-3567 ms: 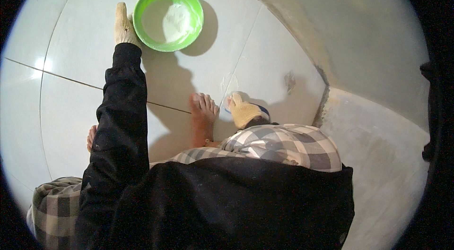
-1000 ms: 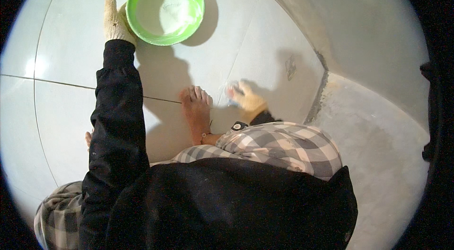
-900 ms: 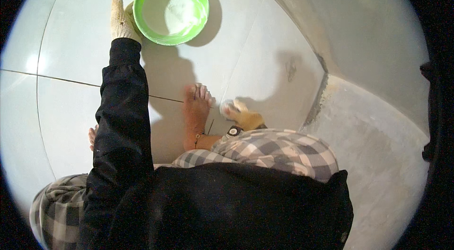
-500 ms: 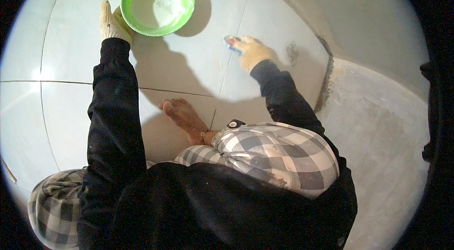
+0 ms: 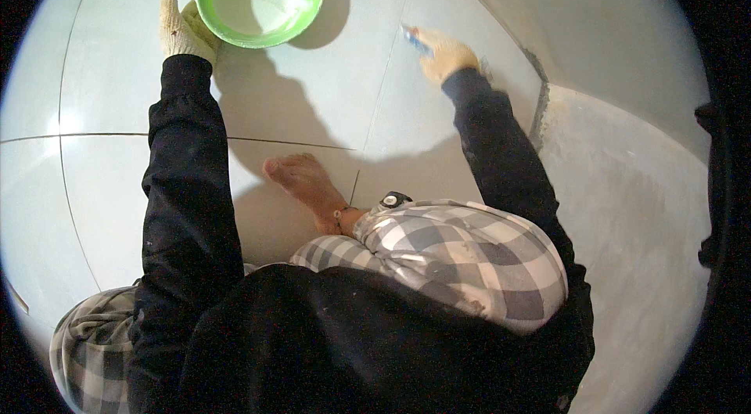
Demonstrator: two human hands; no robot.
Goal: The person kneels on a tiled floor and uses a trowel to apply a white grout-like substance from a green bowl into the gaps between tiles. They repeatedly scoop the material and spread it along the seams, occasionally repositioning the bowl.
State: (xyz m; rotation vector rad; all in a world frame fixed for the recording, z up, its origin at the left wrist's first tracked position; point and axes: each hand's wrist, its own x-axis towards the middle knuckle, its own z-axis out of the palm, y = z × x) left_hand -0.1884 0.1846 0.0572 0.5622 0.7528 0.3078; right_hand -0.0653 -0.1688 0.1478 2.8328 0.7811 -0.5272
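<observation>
My left hand (image 5: 185,32), in a cream knitted glove, supports a green bowl (image 5: 228,27) of white paste from its left side; some fingers are hidden behind the bowl. My gloved right hand (image 5: 446,58) is to the bowl's right, low over a thin tile seam, closed on a small blue tool (image 5: 417,40) with a pale tip, blurred by motion.
My bare foot (image 5: 301,179) and checked knee (image 5: 477,257) are below the hands on the pale tiled floor (image 5: 109,77). A curved grey wall (image 5: 594,23) and a grey surface (image 5: 618,242) border the right, with rough dark residue along the corner.
My right hand has moved from beside my foot up and right along the seam, tool in it. The bowl and left hand shifted slightly up-left in view. My foot has turned leftward.
</observation>
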